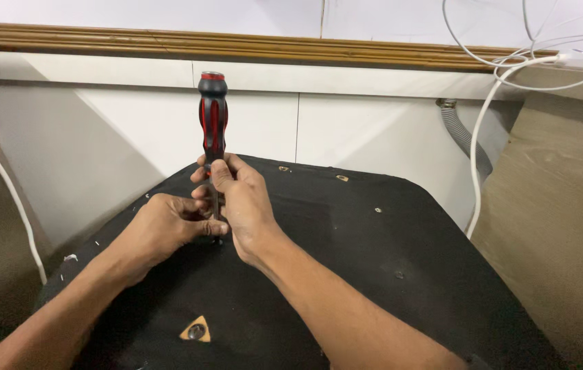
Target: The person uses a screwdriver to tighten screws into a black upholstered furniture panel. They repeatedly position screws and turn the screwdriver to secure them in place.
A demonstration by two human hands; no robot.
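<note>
Red-black screwdriver (213, 120) upright, shaft gripped between left hand (165, 229) and right hand (240, 202).

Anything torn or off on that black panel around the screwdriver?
Yes: near the front edge the black fabric has a triangular cut exposing a wood and metal fitting. White scraps litter its left edge.

A screwdriver (213, 130) stood upright on the cushion (374, 260), between the left hand (165, 229) and right hand (240, 202). A hose (466, 140) and cables (504, 68) hung far right; a wall panel (250, 130) stood behind.
</note>
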